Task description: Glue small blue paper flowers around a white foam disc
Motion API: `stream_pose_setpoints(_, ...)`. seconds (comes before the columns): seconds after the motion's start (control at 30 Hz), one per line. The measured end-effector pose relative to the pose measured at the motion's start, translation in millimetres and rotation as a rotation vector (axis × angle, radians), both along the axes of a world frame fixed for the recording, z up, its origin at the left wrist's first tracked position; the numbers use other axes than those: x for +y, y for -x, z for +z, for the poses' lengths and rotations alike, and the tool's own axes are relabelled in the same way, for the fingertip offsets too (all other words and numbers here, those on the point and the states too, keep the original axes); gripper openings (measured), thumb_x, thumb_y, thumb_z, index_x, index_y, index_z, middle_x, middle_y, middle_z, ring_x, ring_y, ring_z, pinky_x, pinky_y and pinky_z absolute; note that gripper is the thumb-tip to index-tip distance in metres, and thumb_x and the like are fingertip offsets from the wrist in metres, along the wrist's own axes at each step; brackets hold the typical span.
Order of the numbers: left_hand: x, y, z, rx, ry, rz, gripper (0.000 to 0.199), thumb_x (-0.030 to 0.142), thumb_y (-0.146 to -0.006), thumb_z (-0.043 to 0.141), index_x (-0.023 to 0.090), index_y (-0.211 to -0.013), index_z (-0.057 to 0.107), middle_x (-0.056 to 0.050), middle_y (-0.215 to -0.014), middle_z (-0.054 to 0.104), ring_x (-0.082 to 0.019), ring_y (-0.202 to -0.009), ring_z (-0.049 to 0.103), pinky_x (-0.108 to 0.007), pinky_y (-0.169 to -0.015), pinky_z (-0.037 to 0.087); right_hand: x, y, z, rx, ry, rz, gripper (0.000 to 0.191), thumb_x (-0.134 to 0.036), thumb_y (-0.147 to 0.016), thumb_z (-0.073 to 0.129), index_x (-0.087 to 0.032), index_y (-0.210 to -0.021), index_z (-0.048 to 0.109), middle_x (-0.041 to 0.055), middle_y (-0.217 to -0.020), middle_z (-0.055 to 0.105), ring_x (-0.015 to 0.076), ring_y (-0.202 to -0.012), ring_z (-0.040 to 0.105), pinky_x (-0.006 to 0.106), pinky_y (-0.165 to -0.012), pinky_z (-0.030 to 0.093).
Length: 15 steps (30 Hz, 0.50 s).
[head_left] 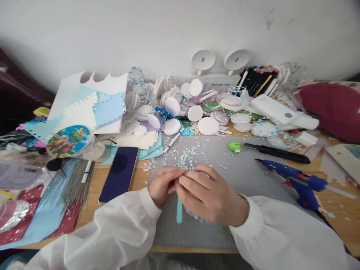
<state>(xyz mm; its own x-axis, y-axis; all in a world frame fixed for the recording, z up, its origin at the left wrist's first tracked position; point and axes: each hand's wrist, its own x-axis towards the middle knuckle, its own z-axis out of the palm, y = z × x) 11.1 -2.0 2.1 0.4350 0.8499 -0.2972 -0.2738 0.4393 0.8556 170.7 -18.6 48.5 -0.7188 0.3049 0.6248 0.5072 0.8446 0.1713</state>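
Observation:
Above the grey cutting mat (213, 157), my left hand (163, 185) and my right hand (204, 193) meet with their fingertips pinched together. What they pinch is hidden behind the fingers. A teal strip (179, 213) shows just below the right fingers; I cannot tell whether it is held or lies on the mat. Small white and blue paper bits (187, 156) are scattered on the mat beyond my fingertips. Part of a pile of pale blue bits (197, 216) peeks out under my right hand. A white marker pen (173, 140) lies past the bits.
To the right lie a blue glue gun (298, 178), a black cutter (277, 153) and a small green tool (234, 147). A phone (119, 174), a lidded cup (71, 141) and thin wires (74, 191) are on the left. White discs (208, 125) heap along the back before a twin-head lamp (215, 78).

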Motion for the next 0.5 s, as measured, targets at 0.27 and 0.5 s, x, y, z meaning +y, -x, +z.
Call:
stream_pose_setpoints(0.27, -3, 0, -0.5, 0.199, -0.249, -0.133, 0.049, 0.055, -0.076, 0.064, 0.012, -0.053, 0.059, 0.006, -0.04, 0.036, -0.005, -0.039, 0.028, -0.023, -0.042, 0.02, 21, -44, -30.8, 0.734, 0.335, -0.195, 0.017, -0.01, -0.084, 0.058, -0.024, -0.094, 0.056, 0.0034, -0.083, 0.07, 0.0199, -0.076, 0.067, 0.038, -0.071, 0.052)
stream_pose_setpoints(0.5, -10, 0, -1.1, 0.359, -0.468, -0.314, 0.039, 0.041, -0.074, 0.066, 0.016, -0.05, 0.05, 0.004, -0.041, 0.036, -0.006, -0.041, 0.026, -0.023, -0.04, 0.021, 18, -50, -51.4, 1.124, 0.903, -0.12, 0.003, -0.026, -0.091, 0.054, -0.024, -0.093, 0.053, 0.003, -0.077, 0.065, 0.0178, -0.063, 0.06, 0.033, -0.057, 0.05)
